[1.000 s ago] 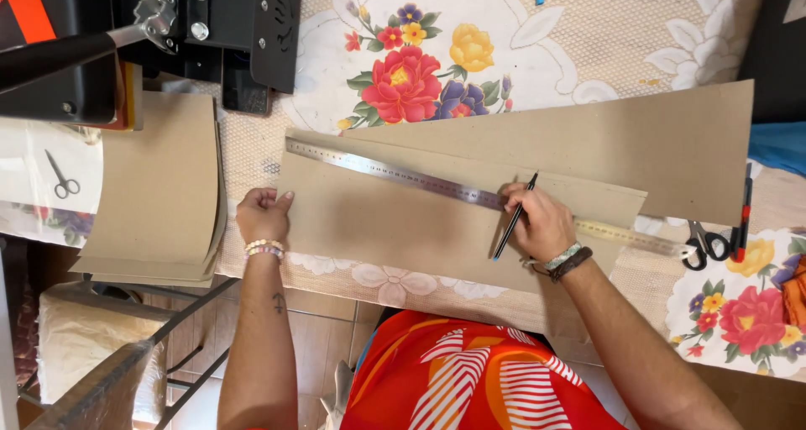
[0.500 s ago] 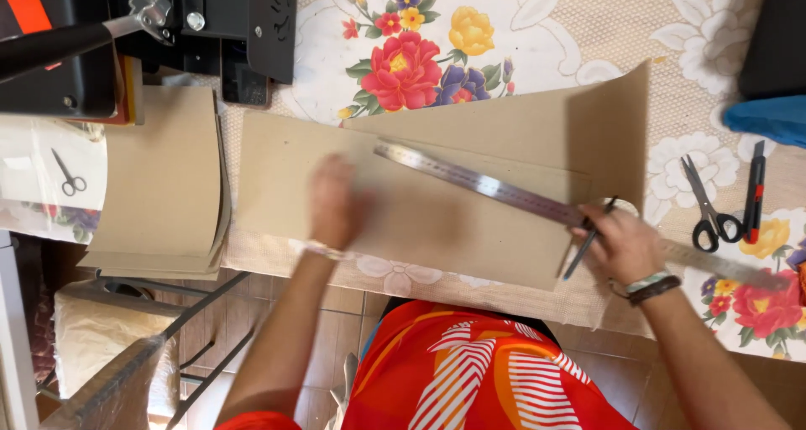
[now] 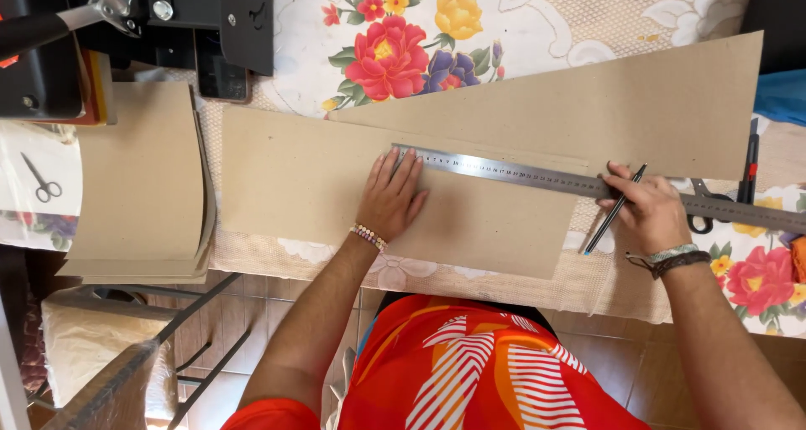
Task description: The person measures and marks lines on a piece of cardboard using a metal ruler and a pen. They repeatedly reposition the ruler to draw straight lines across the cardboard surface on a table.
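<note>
Steel ruler (image 3: 537, 176) lies across the brown cardboard sheet (image 3: 319, 178), long axis running left to right and dipping rightward. Left hand (image 3: 391, 196) presses flat, fingers spread, on its left end. Right hand (image 3: 651, 212), at its right part, grips a pencil (image 3: 606, 220).

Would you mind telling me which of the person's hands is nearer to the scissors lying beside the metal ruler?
The right hand: it holds a pen just left of the scissors. The left hand presses the ruler's far end.
</note>
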